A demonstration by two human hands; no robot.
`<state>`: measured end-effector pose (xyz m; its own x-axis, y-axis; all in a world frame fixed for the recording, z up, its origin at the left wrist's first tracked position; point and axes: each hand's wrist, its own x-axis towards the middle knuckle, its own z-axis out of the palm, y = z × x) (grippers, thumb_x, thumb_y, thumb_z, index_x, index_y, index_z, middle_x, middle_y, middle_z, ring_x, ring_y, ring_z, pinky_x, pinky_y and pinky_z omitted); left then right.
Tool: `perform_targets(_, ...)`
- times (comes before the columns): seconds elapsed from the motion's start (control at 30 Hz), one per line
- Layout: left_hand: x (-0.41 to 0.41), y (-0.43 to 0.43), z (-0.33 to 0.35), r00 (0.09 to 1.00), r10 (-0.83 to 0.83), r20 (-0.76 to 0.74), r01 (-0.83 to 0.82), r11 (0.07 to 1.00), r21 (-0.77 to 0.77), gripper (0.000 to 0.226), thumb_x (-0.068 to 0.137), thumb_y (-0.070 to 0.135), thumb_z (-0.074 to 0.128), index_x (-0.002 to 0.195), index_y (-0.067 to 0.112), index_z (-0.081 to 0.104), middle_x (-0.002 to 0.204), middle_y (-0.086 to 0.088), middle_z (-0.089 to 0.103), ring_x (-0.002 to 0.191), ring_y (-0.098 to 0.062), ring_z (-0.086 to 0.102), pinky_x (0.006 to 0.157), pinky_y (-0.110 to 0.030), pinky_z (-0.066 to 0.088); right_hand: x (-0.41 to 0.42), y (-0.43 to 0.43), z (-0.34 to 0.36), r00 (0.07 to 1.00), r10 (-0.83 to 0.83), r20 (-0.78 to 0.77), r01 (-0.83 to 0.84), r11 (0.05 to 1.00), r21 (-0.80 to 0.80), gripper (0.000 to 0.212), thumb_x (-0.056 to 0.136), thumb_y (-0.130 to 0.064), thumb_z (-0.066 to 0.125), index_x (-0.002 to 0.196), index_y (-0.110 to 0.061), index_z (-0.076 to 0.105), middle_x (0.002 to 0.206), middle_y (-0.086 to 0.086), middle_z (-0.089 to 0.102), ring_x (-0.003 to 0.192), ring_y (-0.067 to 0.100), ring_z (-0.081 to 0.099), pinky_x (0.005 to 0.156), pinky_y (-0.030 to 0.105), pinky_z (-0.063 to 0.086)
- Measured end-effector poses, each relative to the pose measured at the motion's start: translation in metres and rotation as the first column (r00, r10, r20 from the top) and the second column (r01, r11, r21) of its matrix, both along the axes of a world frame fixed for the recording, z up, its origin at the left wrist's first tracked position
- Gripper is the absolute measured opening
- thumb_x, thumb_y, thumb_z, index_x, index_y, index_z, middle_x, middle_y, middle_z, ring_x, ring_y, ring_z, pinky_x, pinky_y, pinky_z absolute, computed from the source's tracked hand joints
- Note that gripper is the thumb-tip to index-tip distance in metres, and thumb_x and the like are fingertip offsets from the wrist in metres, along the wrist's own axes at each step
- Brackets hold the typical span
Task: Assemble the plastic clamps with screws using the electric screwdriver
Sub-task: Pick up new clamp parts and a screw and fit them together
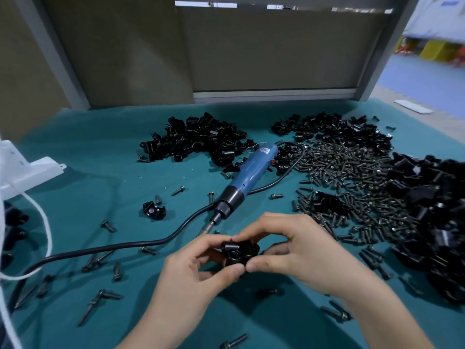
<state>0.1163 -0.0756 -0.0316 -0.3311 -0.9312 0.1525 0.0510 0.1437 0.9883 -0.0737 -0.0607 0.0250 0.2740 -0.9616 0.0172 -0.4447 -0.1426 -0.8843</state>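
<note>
Pinching clamp (240,253), left hand (198,273), right hand (299,250)

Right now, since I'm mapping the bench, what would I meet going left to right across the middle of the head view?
white plastic part, lone clamp piece, blue electric screwdriver, screw heap, black clamp pile

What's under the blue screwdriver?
The screwdriver lies on the teal mat, with its own black cord crossing beneath the black collar. Its rear end sits against clamps; whether any lie underneath is hidden.
</note>
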Motion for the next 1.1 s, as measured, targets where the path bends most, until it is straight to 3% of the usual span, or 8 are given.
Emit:
perform_targets(0.23, -0.002, -0.006, 0.001, 0.995, 0.032, -0.091, -0.025, 0.997, 0.077, 0.035, 0.059, 0.007, 0.077, 0.089, 0.024, 0.076, 0.088, -0.005, 0.074, 0.08, -0.009, 0.068, 0.065, -0.019, 0.054, 0.002, -0.001, -0.004, 0.994, -0.093, 0.052, 0.092, 0.996, 0.021, 0.031, 0.073, -0.005, 0.083, 0.093, -0.025, 0.07, 0.095, -0.007, 0.069, 0.083, 0.012, 0.072, 0.078, 0.026, 0.058)
perform_targets(0.33, -0.002, -0.006, 0.0, 0.997, 0.024, -0.068, -0.018, 0.996, 0.087, 0.036, 0.058, 0.008, 0.077, 0.089, 0.027, 0.076, 0.09, -0.004, 0.075, 0.081, -0.009, 0.069, 0.067, -0.018, 0.054, 0.003, -0.001, -0.005, 0.996, -0.089, 0.017, 0.089, 0.996, 0.021, 0.029, 0.075, -0.005, 0.081, 0.091, -0.025, 0.068, 0.095, -0.007, 0.067, 0.082, 0.015, 0.072, 0.079, 0.029, 0.059)
perform_targets(0.43, -0.001, -0.006, -0.001, 0.998, 0.043, -0.043, -0.04, 0.996, 0.078, 0.042, 0.051, 0.007, 0.091, 0.086, 0.027, 0.077, 0.089, -0.003, 0.075, 0.079, -0.009, 0.069, 0.07, -0.021, 0.057, 0.002, 0.0, -0.006, 0.996, -0.092, -0.002, 0.092, 0.995, 0.028, 0.03, 0.076, -0.005, 0.081, 0.09, -0.026, 0.066, 0.096, -0.007, 0.066, 0.081, 0.015, 0.072, 0.079, 0.033, 0.059)
perform_targets(0.57, -0.003, -0.005, -0.001, 0.994, 0.085, -0.064, -0.078, 0.992, 0.1, 0.035, 0.046, 0.019, 0.078, 0.081, 0.026, 0.078, 0.083, -0.004, 0.076, 0.074, -0.01, 0.069, 0.073, -0.025, 0.059, -0.001, 0.001, -0.009, 0.995, -0.098, 0.015, 0.098, 0.995, 0.019, 0.03, 0.075, -0.007, 0.081, 0.091, -0.027, 0.066, 0.1, -0.004, 0.066, 0.089, 0.014, 0.07, 0.081, 0.029, 0.058)
perform_targets(0.67, -0.003, -0.005, 0.002, 0.995, 0.08, -0.065, -0.074, 0.993, 0.094, 0.037, 0.047, 0.013, 0.077, 0.083, 0.022, 0.078, 0.082, -0.005, 0.076, 0.072, -0.009, 0.069, 0.069, -0.018, 0.057, -0.001, -0.001, -0.009, 0.995, -0.094, 0.036, 0.094, 0.996, 0.009, 0.032, 0.075, -0.006, 0.081, 0.088, -0.03, 0.065, 0.098, -0.004, 0.067, 0.087, 0.015, 0.07, 0.081, 0.029, 0.059)
perform_targets(0.87, -0.003, -0.007, 0.008, 0.997, 0.077, -0.03, -0.076, 0.996, 0.04, 0.027, 0.048, 0.003, 0.075, 0.072, 0.015, 0.077, 0.081, -0.006, 0.075, 0.067, -0.005, 0.068, 0.061, -0.009, 0.051, 0.001, -0.005, -0.011, 0.996, -0.063, -0.065, 0.061, 0.997, -0.041, 0.025, 0.078, -0.005, 0.079, 0.095, -0.017, 0.065, 0.1, -0.001, 0.061, 0.095, 0.009, 0.063, 0.085, 0.024, 0.056)
perform_targets(1.0, 0.0, -0.009, 0.007, 0.999, 0.03, -0.033, -0.029, 0.999, 0.026, 0.04, 0.05, 0.0, 0.075, 0.089, 0.011, 0.074, 0.089, -0.008, 0.075, 0.075, -0.007, 0.069, 0.063, -0.011, 0.053, 0.0, -0.007, -0.01, 0.995, -0.064, -0.074, 0.061, 0.998, -0.033, 0.026, 0.078, -0.005, 0.078, 0.101, -0.01, 0.068, 0.101, 0.003, 0.061, 0.092, 0.015, 0.065, 0.085, 0.025, 0.056)
perform_targets(1.1, 0.0, -0.008, 0.007, 0.999, 0.024, -0.039, -0.023, 1.0, 0.021, 0.037, 0.051, 0.0, 0.075, 0.085, 0.015, 0.078, 0.089, -0.007, 0.075, 0.076, -0.007, 0.068, 0.064, -0.011, 0.053, 0.002, -0.008, -0.008, 0.994, -0.055, -0.094, 0.052, 0.998, -0.033, 0.028, 0.079, -0.005, 0.078, 0.105, -0.01, 0.069, 0.101, 0.002, 0.061, 0.091, 0.015, 0.067, 0.086, 0.023, 0.056)
